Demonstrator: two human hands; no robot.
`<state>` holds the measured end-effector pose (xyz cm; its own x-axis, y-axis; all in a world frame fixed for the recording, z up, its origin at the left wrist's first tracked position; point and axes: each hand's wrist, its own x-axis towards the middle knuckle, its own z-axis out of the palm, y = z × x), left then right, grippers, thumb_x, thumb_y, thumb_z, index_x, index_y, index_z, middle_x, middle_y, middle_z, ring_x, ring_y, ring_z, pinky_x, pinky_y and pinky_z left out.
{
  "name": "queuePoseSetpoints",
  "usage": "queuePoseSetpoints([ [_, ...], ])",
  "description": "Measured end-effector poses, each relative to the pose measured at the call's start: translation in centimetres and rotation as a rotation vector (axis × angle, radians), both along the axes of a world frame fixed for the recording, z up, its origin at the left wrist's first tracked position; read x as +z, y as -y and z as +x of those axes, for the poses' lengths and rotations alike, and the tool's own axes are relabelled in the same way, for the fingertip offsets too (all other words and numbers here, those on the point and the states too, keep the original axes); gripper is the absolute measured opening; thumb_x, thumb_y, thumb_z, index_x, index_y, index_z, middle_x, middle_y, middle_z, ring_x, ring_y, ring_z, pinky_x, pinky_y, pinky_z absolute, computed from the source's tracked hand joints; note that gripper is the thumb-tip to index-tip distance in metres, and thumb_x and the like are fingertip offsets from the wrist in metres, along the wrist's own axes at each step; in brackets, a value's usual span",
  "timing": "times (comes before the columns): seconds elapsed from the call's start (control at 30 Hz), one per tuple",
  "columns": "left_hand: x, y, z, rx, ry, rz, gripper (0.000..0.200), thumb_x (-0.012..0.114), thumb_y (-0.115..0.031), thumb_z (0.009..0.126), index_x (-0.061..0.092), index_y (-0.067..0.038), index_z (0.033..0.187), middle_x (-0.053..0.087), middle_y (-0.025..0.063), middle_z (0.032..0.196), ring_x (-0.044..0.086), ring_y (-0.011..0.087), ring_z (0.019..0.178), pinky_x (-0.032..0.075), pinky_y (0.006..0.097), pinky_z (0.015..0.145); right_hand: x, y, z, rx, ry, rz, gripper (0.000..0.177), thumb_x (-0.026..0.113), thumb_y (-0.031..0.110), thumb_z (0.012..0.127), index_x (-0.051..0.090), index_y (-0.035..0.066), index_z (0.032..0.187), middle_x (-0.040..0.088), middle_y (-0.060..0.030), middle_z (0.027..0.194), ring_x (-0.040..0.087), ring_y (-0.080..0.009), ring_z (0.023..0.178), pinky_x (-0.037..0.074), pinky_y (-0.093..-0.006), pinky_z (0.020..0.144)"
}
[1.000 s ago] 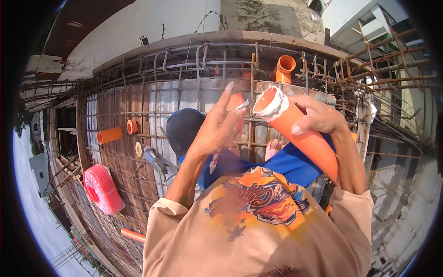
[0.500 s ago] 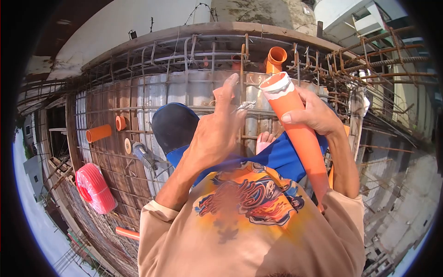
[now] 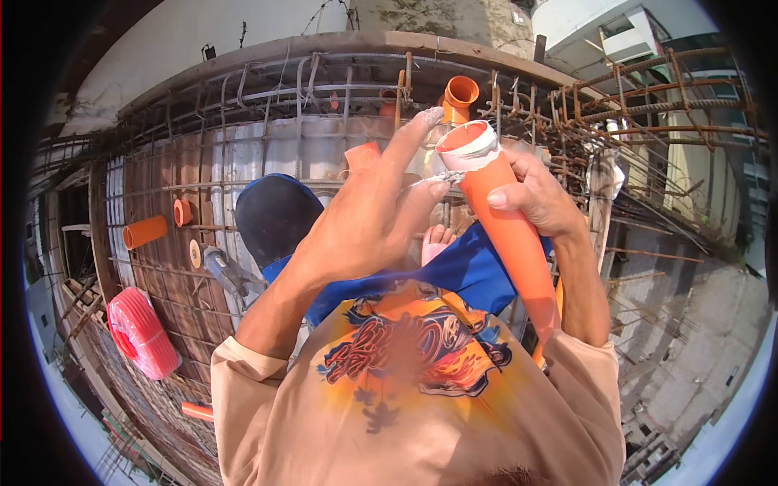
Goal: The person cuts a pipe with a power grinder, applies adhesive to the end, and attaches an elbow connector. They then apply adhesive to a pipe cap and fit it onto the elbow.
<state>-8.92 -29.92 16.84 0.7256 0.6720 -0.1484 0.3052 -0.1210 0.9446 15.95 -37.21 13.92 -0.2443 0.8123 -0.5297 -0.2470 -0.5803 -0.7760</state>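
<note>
My right hand (image 3: pixel 545 197) is wrapped round a long orange pipe (image 3: pixel 512 243), whose upper end has a smeared white coating (image 3: pixel 480 155) round the rim. My left hand (image 3: pixel 381 194) is beside that end, its index finger stretched out and its thumb apart. A small whitish, ragged scrap (image 3: pixel 444 176) lies by the thumb tip, close to the coated rim. Just above the coated end, an orange pipe socket (image 3: pixel 460 93) points up among the steel bars. Another orange pipe piece (image 3: pixel 362 155) shows partly behind my left hand.
Rebar (image 3: pixel 312 95) crosses the corrugated sheets and boards. To the left are a short orange pipe (image 3: pixel 146 232), an orange fitting (image 3: pixel 182 212), an angle grinder (image 3: pixel 224 271) and a coil of pink-red tubing (image 3: pixel 144 334). Bent bars (image 3: pixel 681 105) jut out at the upper right.
My left hand has moved toward the pipe's coated end, with the scrap now by the rim. The whole view has shifted slightly left. My right hand still holds the pipe.
</note>
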Motion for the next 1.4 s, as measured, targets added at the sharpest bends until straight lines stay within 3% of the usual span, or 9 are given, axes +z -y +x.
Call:
queuePoseSetpoints([
  [0.1, 0.4, -0.6, 0.4, -0.003, 0.027, -0.063, 0.061, 0.058, -0.019, 0.103, 0.032, -0.001, 0.155, 0.046, 0.0224, 0.152, 0.06, 0.0317, 0.127, 0.049, 0.0407, 0.1, 0.5, 0.1, -0.7, -0.008, -0.142, -0.023, 0.078, 0.082, 0.027, 0.072, 0.054, -0.004, 0.137, 0.066, -0.0114, 0.116, 0.07, -0.02, 0.094, 0.058, -0.0317, 0.08],
  [0.27, -0.2, -1.0, 0.5, -0.004, 0.061, -0.114, 0.059, 0.058, -0.019, 0.101, 0.035, -0.003, 0.154, 0.049, 0.021, 0.148, 0.059, 0.0287, 0.122, 0.048, 0.0399, 0.101, -1.5, 0.1, 0.1, -0.008, -0.082, 0.144, 0.082, 0.082, 0.027, 0.069, 0.052, -0.006, 0.138, 0.066, -0.0147, 0.117, 0.072, -0.0268, 0.095, 0.061, -0.04, 0.082],
  [0.5, -1.4, -1.5, 0.5, 0.011, 0.054, -0.179, 0.057, 0.058, -0.019, 0.1, 0.04, -0.006, 0.152, 0.053, 0.019, 0.141, 0.059, 0.0245, 0.115, 0.046, 0.0388, 0.101, 1.7, 0.0, -0.1, 0.039, -0.473, 0.03, 0.084, 0.085, 0.028, 0.063, 0.054, -0.008, 0.133, 0.068, -0.0175, 0.115, 0.072, -0.0278, 0.096, 0.058, -0.039, 0.088],
  [0.7, -2.7, -2.2, 0.0, 0.039, 0.03, -0.252, 0.056, 0.056, -0.018, 0.097, 0.042, -0.008, 0.15, 0.058, 0.0169, 0.132, 0.061, 0.0209, 0.103, 0.047, 0.0378, 0.099, -0.7, 0.6, 1.1, -0.017, -0.234, 0.033, 0.085, 0.087, 0.026, 0.062, 0.052, -0.008, 0.132, 0.068, -0.0154, 0.102, 0.072, -0.0281, 0.087, 0.059, -0.0391, 0.078],
  [0.8, -3.3, -2.0, -2.6, 0.096, -0.159, -0.178, 0.059, 0.051, -0.013, 0.094, 0.038, -0.006, 0.151, 0.065, 0.016, 0.116, 0.061, 0.0185, 0.096, 0.047, 0.0376, 0.096, -1.1, 1.1, 2.6, -0.143, -0.432, 0.112, 0.086, 0.088, 0.03, 0.063, 0.05, -0.008, 0.13, 0.066, -0.015, 0.099, 0.072, -0.0287, 0.083, 0.06, -0.0373, 0.071],
  [0.87, -3.2, -0.9, -2.5, 0.108, -0.102, -0.104, 0.062, 0.051, -0.013, 0.093, 0.035, -0.006, 0.152, 0.066, 0.0158, 0.111, 0.061, 0.018, 0.095, 0.047, 0.0372, 0.095, -2.1, 0.7, 3.2, -0.147, -0.625, 0.189, 0.087, 0.089, 0.034, 0.064, 0.049, -0.008, 0.128, 0.064, -0.0179, 0.101, 0.072, -0.0314, 0.082, 0.061, -0.038, 0.067],
  [0.97, -1.4, -0.3, -1.4, 0.113, 0.03, -0.116, 0.065, 0.057, -0.012, 0.096, 0.03, -0.006, 0.154, 0.063, 0.0167, 0.121, 0.063, 0.0169, 0.097, 0.048, 0.0354, 0.094, -4.1, 0.6, 4.2, -0.137, -0.625, 0.173, 0.089, 0.085, 0.043, 0.07, 0.046, -0.011, 0.129, 0.063, -0.0228, 0.1, 0.071, -0.0355, 0.079, 0.062, -0.0417, 0.063],
  [1.13, -0.8, -0.4, 1.5, 0.043, 0.221, 0.014, 0.062, 0.064, -0.012, 0.098, 0.034, -0.005, 0.153, 0.054, 0.0169, 0.138, 0.065, 0.0165, 0.103, 0.05, 0.0351, 0.096, -1.4, 0.8, 3.1, -0.196, -0.562, 0.094, 0.083, 0.079, 0.05, 0.077, 0.05, -0.01, 0.127, 0.064, -0.0237, 0.099, 0.069, -0.0339, 0.072, 0.06, -0.0415, 0.06],
  [1.4, 1.0, -3.0, -3.0, 0.149, 0.144, -0.212, 0.063, 0.057, -0.009, 0.094, 0.035, -0.003, 0.153, 0.057, 0.0164, 0.134, 0.064, 0.0164, 0.105, 0.051, 0.0327, 0.091, -4.6, 1.0, 4.9, -0.065, -0.595, 0.107, 0.079, 0.079, 0.05, 0.077, 0.053, -0.006, 0.126, 0.064, -0.0224, 0.096, 0.067, -0.0322, 0.07, 0.059, -0.0423, 0.058],
])
